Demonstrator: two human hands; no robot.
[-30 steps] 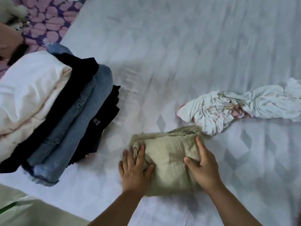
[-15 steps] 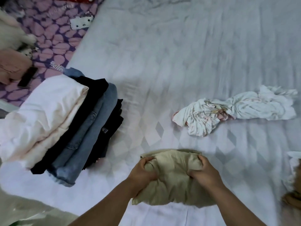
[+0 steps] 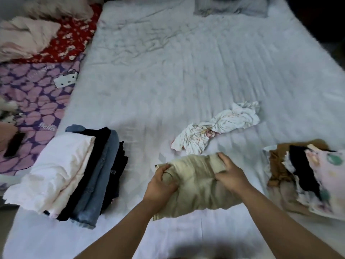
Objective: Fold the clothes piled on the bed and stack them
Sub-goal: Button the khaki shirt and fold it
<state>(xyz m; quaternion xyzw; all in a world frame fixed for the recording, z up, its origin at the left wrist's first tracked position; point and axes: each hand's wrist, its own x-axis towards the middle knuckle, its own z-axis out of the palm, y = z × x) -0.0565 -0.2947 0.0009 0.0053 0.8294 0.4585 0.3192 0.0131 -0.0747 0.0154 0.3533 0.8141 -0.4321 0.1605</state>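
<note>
Left hand (image 3: 162, 181) and right hand (image 3: 230, 175) each grip one side of the folded beige garment (image 3: 196, 186): the fingers of both curl over its far edge, the left at the far-left corner, the right at the far-right corner. The garment sags between the two hands, its near edge hanging low over the bed (image 3: 186, 81); whether that edge touches the sheet cannot be told. Both forearms enter from the near edge of the view and converge on the garment.

Positions relative to the beige garment: just beyond it, toward the far right, lies a crumpled white garment (image 3: 216, 129), unfolded, with faint pink marks, resting on the sheet and apart from the hands. To the left, well apart, stands the stack (image 3: 74, 171) of folded clothes, leaning so that its layers fan out: a white piece on top, then black, blue denim, and another dark piece nearest the garment. To the right, near the bed's edge, sits a loose pile (image 3: 306, 176) of brown, black and pale printed clothes. Far left, past the stack, lies a purple-and-pink patterned blanket (image 3: 28, 90) with a dark phone (image 3: 14, 144) on it. At the far end of the bed rests a grey pillow (image 3: 231, 5).
</note>
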